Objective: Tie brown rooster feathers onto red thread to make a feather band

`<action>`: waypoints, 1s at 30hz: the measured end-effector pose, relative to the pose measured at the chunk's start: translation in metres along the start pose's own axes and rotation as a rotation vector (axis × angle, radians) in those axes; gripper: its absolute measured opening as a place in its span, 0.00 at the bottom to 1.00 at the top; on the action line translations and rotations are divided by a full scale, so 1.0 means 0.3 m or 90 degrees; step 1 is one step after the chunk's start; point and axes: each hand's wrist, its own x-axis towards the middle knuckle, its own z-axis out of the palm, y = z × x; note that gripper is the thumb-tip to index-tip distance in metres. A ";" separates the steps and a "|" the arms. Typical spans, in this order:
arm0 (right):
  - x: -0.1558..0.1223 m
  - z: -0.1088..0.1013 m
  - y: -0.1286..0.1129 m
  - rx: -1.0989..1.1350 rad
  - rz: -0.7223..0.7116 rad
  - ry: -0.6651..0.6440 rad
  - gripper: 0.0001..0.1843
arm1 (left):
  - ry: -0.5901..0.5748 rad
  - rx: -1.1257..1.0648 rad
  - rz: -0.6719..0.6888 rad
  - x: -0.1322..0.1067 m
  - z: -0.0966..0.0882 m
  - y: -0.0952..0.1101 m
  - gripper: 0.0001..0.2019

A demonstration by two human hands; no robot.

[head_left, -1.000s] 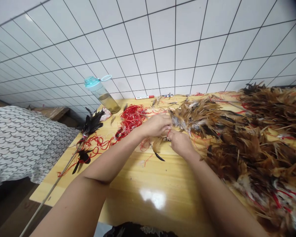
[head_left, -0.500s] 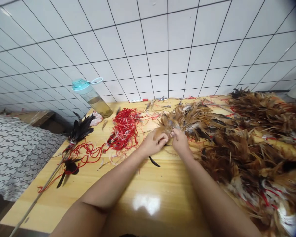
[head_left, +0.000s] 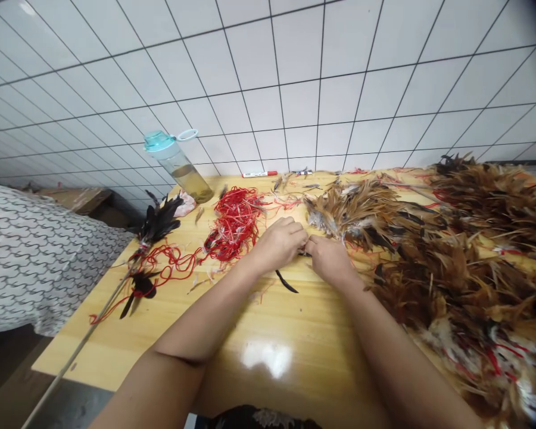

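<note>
My left hand (head_left: 282,243) is closed, back of the hand up, near the middle of the table. Close against it, fingertips nearly meeting, my right hand (head_left: 328,257) is closed too. A small dark bit of feathers (head_left: 302,250) shows between them; the fingers hide the rest. Just beyond lies a bunch of brown feathers (head_left: 361,205) with pale fluffy quill ends. A curved black feather (head_left: 286,282) rests below my left hand. Left of the hands is a tangled heap of red string (head_left: 237,223).
Large brown feather bundles (head_left: 451,286) cover the table's right side. At the left, a stick (head_left: 83,341) with black feathers (head_left: 158,221) and red cord overhangs the edge. A water bottle (head_left: 190,179) and a red-capped marker (head_left: 259,174) stand or lie near the tiled wall (head_left: 295,107).
The view has shifted slightly. Both hands have turned knuckles up and closed together, and the brown tuft seen at my left fingers is now mostly hidden, apart from the bunch behind.
</note>
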 end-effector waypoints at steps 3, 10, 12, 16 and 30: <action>0.011 0.016 -0.013 0.195 -0.043 -0.019 0.12 | -0.023 -0.206 -0.067 -0.021 -0.016 -0.076 0.10; 0.007 0.023 -0.025 0.878 0.067 -0.059 0.18 | -0.021 -0.493 -0.195 -0.047 0.050 -0.117 0.12; 0.005 0.020 -0.021 1.007 0.136 -0.021 0.19 | 0.035 -0.435 -0.192 -0.035 0.065 -0.086 0.12; 0.004 0.019 -0.010 1.178 0.219 0.005 0.21 | 0.130 -0.290 -0.149 -0.018 0.073 -0.031 0.11; 0.009 0.064 0.040 1.390 0.250 -0.101 0.14 | 0.214 -0.261 0.010 -0.023 0.096 -0.008 0.05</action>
